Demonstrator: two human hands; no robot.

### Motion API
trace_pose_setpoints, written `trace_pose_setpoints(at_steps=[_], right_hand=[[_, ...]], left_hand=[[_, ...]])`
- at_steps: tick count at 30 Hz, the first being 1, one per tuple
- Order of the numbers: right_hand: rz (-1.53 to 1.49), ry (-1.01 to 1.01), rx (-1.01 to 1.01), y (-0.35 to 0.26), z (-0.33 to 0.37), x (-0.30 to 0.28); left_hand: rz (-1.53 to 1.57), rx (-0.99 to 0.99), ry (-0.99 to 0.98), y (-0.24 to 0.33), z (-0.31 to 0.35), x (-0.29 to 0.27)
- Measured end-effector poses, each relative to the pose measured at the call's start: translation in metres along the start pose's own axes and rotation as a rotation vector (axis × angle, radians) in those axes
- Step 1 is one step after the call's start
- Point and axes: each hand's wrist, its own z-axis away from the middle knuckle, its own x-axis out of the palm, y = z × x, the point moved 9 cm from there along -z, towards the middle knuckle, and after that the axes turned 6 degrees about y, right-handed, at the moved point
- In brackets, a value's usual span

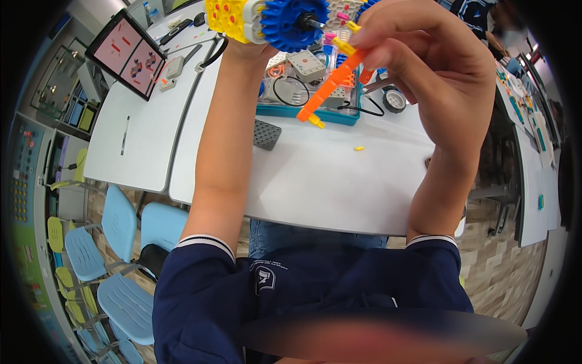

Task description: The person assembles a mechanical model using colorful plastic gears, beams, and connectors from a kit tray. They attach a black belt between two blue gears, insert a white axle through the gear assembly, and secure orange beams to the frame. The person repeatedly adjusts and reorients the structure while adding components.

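My left hand (251, 50) is raised at the top edge, mostly hidden under a building-block model that it holds up. The model has a yellow block (227, 17) with red dots, a white part and a toothed blue gear wheel (282, 30) with a metal axle tip sticking out. Just right of it, my right hand (451, 73) pinches an orange beam (332, 88) between thumb and fingertips. A yellow peg (316, 121) sticks out of the beam's lower end, and another yellow peg (344, 46) is by the fingertips. The beam's upper end is close to the gear.
Behind the hands, a teal-edged tray (339, 117) holds blocks, cables and grey parts. A small wheel (394, 101), a grey textured plate (265, 134) and a loose yellow peg (359, 148) lie on the white table (327, 194). A tablet (127, 51) stands left; blue chairs (118, 221) are below it.
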Motion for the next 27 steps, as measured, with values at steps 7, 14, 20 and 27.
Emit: trace_pose_setpoints(at_steps=[7,14,20,27], right_hand=[[-0.208,0.164,0.015,0.005,0.000,-0.006],[-0.198,0.202,0.097,0.008,0.000,-0.013],[-0.204,0.242,0.095,0.007,0.003,-0.014],[-0.147,0.252,0.088,0.008,0.004,-0.014]], left_hand=[[-0.035,-0.031,-0.008,-0.014,-0.002,0.003],[-0.094,-0.045,-0.010,-0.018,-0.001,0.005],[-0.256,-0.096,0.076,-0.009,-0.001,0.001],[-0.458,-0.164,0.201,0.006,0.007,-0.015]])
